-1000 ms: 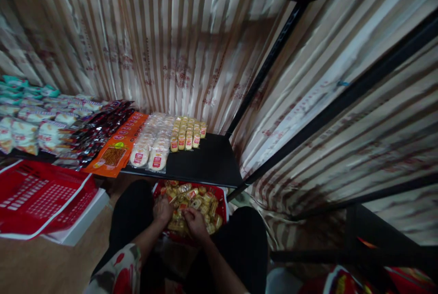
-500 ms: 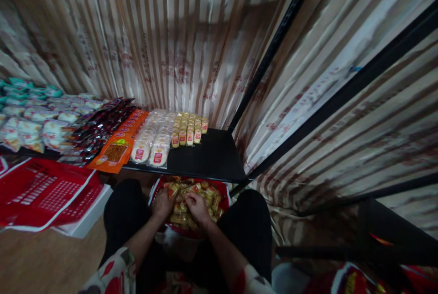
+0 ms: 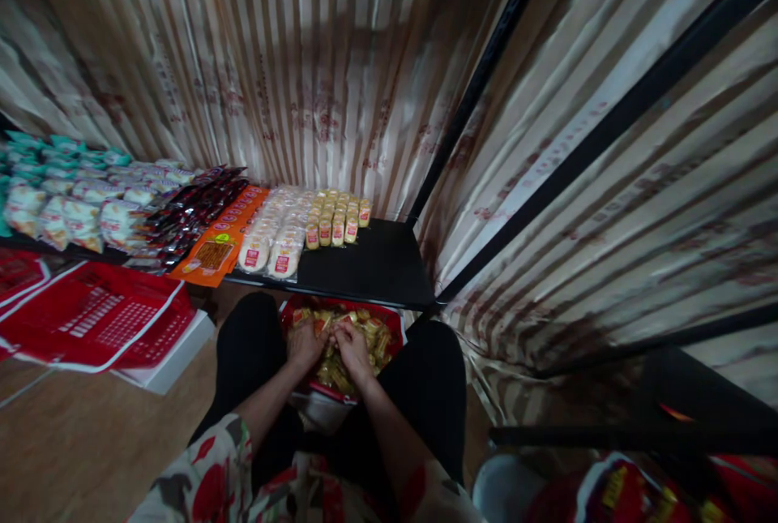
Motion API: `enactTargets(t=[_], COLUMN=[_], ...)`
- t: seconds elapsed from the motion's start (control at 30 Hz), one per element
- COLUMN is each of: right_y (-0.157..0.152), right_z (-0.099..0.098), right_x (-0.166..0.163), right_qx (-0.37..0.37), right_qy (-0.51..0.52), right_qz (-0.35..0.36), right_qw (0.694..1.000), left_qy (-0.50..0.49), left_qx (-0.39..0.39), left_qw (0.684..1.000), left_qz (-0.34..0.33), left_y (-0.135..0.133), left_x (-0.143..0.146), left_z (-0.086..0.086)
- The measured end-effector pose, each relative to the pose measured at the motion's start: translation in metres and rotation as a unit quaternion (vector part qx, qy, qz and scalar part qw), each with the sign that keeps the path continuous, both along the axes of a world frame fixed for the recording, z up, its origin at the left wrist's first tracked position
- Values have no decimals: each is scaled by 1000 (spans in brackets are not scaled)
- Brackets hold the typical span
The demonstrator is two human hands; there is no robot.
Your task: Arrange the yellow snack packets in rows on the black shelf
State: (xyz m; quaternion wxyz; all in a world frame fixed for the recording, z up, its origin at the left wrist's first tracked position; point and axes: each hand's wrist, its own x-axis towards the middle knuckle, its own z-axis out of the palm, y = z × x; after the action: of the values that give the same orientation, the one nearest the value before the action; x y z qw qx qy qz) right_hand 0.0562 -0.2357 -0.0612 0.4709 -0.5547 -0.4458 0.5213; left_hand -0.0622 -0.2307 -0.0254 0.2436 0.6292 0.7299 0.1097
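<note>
Perhaps my knees [image 3: 250, 330], if shifted, could tip the red container [image 3: 394, 319] between them, spilling its gold-wrapped snacks [image 3: 333, 371]; my left grip [image 3: 305, 342] and right grip [image 3: 352, 345] curl close, whether pinching one I cannot tell.

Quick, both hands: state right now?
Left hand: over the gold packets; too dim to tell whether it holds one.
Right hand: curled, close beside the left; can't tell if it's gripping anything.

- Wrapped snacks [image 3: 380, 340]: gold
- Bin [image 3: 392, 318]: red, white-edged
- Curtain [image 3: 340, 45]: beige and brown stripes, reddish floral print
- Shelf [image 3: 370, 270]: black
- Flat snack pouch [image 3: 210, 254]: orange
- Sleeve [image 3: 210, 466]: off-white with red and grey blotches
- Trousers [image 3: 246, 353]: black
- Shopping bag [image 3: 109, 320]: red, white trim
</note>
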Motion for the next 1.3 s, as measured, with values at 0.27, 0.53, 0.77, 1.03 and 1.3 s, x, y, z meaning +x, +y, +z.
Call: enactTargets(t=[0.27, 0.53, 0.77, 1.03, 1.3], right_y=[0, 5, 3, 9, 10], right_z=[-3, -3, 7, 13, 15], right_x=[0, 6, 8, 12, 21], right_qx=[-8, -19, -28, -23, -54], right_qy=[18, 2, 25, 81, 147], right_qz=[-17, -51, -27, -32, -101], right_qw=[1000, 999, 999, 996, 983], left_qy=[-20, -94, -128, -107, -159], left_qx=[-7, 34, 113, 155, 170], left_qw=[1000, 995, 985, 981, 972], left_qz=[11, 16, 18, -46, 30], left_y=[-7, -11, -14, -15, -3], left_x=[3, 6, 10, 18, 25], left_z=[-6, -12, -7, 7, 11])
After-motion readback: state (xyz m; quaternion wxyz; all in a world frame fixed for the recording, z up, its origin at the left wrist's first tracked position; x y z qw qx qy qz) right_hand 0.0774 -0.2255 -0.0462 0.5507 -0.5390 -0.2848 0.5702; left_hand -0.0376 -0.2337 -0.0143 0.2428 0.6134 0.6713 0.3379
